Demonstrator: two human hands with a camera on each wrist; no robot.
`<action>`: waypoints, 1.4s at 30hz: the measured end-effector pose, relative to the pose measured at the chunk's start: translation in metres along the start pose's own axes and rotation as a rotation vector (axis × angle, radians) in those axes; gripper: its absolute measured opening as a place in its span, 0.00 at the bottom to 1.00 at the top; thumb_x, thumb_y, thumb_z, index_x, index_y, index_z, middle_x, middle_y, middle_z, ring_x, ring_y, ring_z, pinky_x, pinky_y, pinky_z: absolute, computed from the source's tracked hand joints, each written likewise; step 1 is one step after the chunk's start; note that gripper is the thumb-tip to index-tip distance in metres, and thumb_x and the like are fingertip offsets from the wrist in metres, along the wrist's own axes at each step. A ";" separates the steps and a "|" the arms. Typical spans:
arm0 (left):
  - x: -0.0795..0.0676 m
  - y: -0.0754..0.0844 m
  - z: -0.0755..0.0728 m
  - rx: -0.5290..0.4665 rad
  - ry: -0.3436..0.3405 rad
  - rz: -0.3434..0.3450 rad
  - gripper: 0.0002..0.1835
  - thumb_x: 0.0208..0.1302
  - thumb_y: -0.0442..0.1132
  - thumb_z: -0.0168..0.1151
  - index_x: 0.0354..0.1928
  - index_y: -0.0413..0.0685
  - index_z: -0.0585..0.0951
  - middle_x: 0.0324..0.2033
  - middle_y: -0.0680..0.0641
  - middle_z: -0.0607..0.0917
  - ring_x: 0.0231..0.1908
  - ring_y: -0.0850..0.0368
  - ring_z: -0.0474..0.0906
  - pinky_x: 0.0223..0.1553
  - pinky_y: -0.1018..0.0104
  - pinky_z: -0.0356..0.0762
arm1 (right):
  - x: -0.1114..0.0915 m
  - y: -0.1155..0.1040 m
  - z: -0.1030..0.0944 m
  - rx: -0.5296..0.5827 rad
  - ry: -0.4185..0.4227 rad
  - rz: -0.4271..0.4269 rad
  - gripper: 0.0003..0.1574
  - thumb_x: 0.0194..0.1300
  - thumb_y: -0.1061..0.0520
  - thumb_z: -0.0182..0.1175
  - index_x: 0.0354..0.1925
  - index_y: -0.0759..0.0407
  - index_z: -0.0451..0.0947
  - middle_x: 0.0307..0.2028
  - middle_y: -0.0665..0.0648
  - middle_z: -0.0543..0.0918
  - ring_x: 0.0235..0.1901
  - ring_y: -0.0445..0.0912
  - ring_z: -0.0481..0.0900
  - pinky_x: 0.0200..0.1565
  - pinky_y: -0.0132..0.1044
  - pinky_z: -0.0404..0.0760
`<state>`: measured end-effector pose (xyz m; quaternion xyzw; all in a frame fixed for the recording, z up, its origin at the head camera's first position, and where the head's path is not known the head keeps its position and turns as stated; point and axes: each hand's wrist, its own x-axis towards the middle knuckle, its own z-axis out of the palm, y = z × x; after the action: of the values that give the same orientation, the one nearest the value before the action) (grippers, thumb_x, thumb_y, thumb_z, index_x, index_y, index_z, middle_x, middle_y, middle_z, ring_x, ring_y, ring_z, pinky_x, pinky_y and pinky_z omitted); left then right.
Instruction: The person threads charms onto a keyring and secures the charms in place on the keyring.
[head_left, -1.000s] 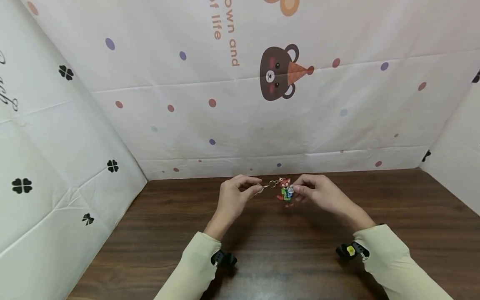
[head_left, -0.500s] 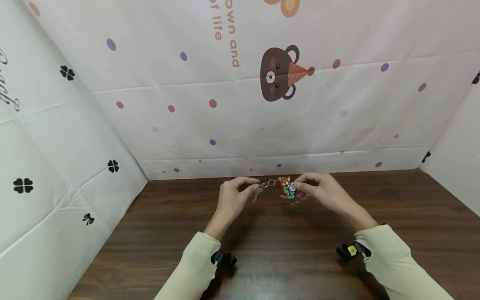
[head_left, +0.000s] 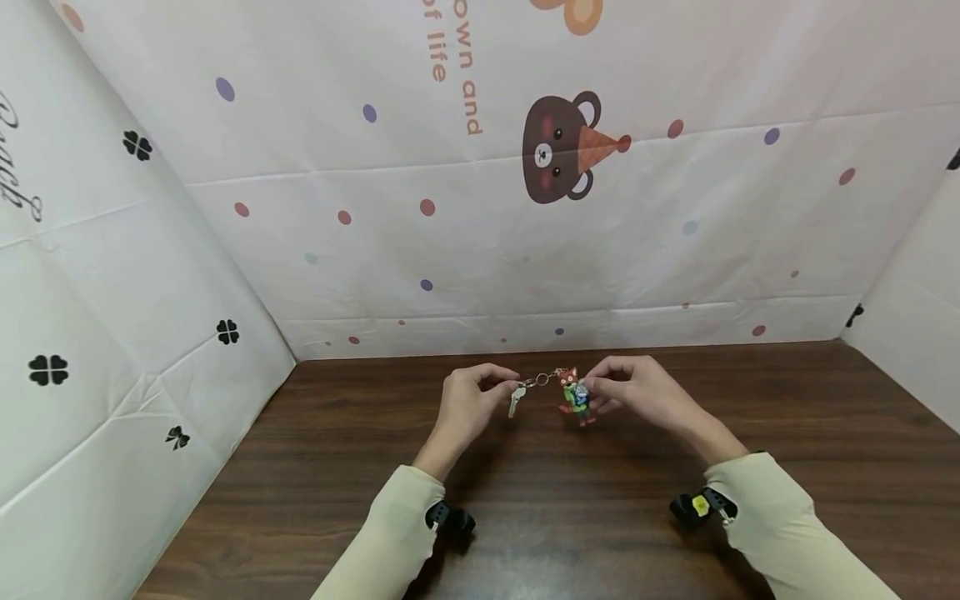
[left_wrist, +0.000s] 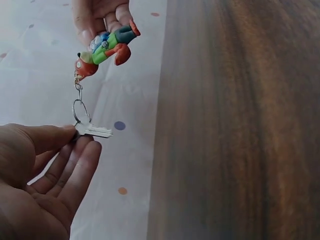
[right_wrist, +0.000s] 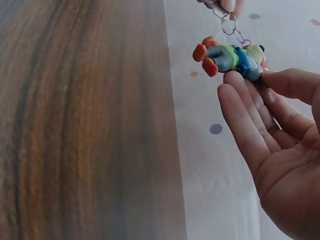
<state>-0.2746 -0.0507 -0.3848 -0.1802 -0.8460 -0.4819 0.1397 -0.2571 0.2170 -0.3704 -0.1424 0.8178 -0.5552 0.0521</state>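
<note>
A keychain stretches between both hands above the table. My left hand [head_left: 467,410] pinches the head of a silver key [left_wrist: 99,131] between thumb and fingers, right where the key ring [left_wrist: 74,111] passes through it. The key's toothed blade sticks out past the fingertips. From the ring, a short chain [left_wrist: 78,86] leads to a fox figurine [head_left: 574,397] with a red-orange head and tail, a green top and dark trousers. My right hand [head_left: 647,393] pinches the blue and grey part at the fox's front; in the right wrist view the thumb covers some of it.
A dark wood-grain table [head_left: 585,517] lies under the hands. White printed cloth [head_left: 360,258] with dots and a bear's head rises behind the table, and more cloth stands at the left and right. Black wrist cameras [head_left: 450,518] sit at both cuffs.
The key, mostly hidden by the left fingers at first, has come into sight and now hangs down from them. Both hands have dropped slightly with the keychain during the last half second.
</note>
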 end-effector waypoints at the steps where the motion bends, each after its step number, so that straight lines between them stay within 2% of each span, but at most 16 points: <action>1: 0.000 -0.001 0.001 -0.001 -0.005 -0.014 0.03 0.58 0.37 0.71 0.34 0.54 0.89 0.25 0.60 0.86 0.24 0.62 0.80 0.26 0.70 0.74 | 0.001 0.001 0.001 0.011 -0.006 0.012 0.12 0.68 0.57 0.61 0.42 0.66 0.81 0.38 0.63 0.83 0.34 0.54 0.85 0.40 0.52 0.82; 3: -0.001 -0.003 0.002 -0.018 -0.018 -0.046 0.03 0.58 0.36 0.71 0.33 0.53 0.89 0.24 0.59 0.85 0.24 0.61 0.82 0.27 0.69 0.76 | 0.001 0.003 0.002 0.024 -0.013 0.037 0.11 0.68 0.58 0.61 0.41 0.67 0.81 0.38 0.63 0.83 0.34 0.54 0.85 0.40 0.51 0.82; 6: -0.002 -0.006 0.004 -0.106 -0.048 -0.106 0.03 0.58 0.34 0.70 0.34 0.48 0.89 0.26 0.54 0.86 0.26 0.54 0.85 0.31 0.62 0.81 | 0.001 0.006 0.004 0.044 -0.019 0.069 0.11 0.68 0.59 0.60 0.40 0.68 0.81 0.38 0.64 0.83 0.34 0.55 0.85 0.40 0.51 0.83; 10: -0.003 -0.010 0.006 -0.235 -0.093 -0.192 0.04 0.58 0.30 0.69 0.35 0.42 0.88 0.30 0.48 0.87 0.28 0.47 0.86 0.34 0.54 0.83 | 0.001 0.009 0.005 0.053 -0.026 0.111 0.12 0.69 0.60 0.59 0.41 0.70 0.80 0.37 0.64 0.83 0.35 0.55 0.85 0.40 0.50 0.83; 13: -0.004 -0.012 0.008 -0.265 -0.113 -0.227 0.05 0.58 0.28 0.68 0.36 0.41 0.88 0.32 0.47 0.87 0.29 0.48 0.86 0.35 0.55 0.83 | 0.002 0.010 0.006 0.054 -0.028 0.154 0.12 0.70 0.60 0.57 0.41 0.69 0.80 0.37 0.63 0.84 0.35 0.54 0.85 0.40 0.48 0.83; 21: -0.005 -0.019 0.012 -0.318 -0.145 -0.317 0.06 0.58 0.26 0.67 0.37 0.38 0.87 0.35 0.45 0.87 0.30 0.51 0.86 0.34 0.62 0.83 | 0.004 0.020 0.009 0.081 -0.054 0.203 0.13 0.71 0.62 0.53 0.43 0.71 0.79 0.37 0.64 0.84 0.36 0.55 0.85 0.38 0.46 0.83; 32: -0.007 -0.023 0.013 -0.347 -0.174 -0.343 0.08 0.59 0.25 0.66 0.41 0.33 0.86 0.39 0.43 0.86 0.33 0.51 0.86 0.35 0.64 0.82 | 0.005 0.022 0.011 0.093 -0.074 0.211 0.15 0.72 0.61 0.52 0.46 0.74 0.78 0.37 0.64 0.83 0.36 0.55 0.85 0.38 0.44 0.84; 42: -0.009 -0.028 0.016 -0.315 -0.179 -0.376 0.06 0.57 0.26 0.67 0.37 0.36 0.87 0.31 0.45 0.87 0.28 0.52 0.86 0.31 0.64 0.83 | 0.006 0.026 0.013 0.077 -0.077 0.229 0.14 0.72 0.63 0.52 0.46 0.74 0.78 0.36 0.63 0.83 0.35 0.54 0.85 0.37 0.43 0.84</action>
<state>-0.2801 -0.0514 -0.4175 -0.0814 -0.7881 -0.6075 -0.0575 -0.2641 0.2124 -0.3992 -0.0671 0.8041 -0.5708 0.1522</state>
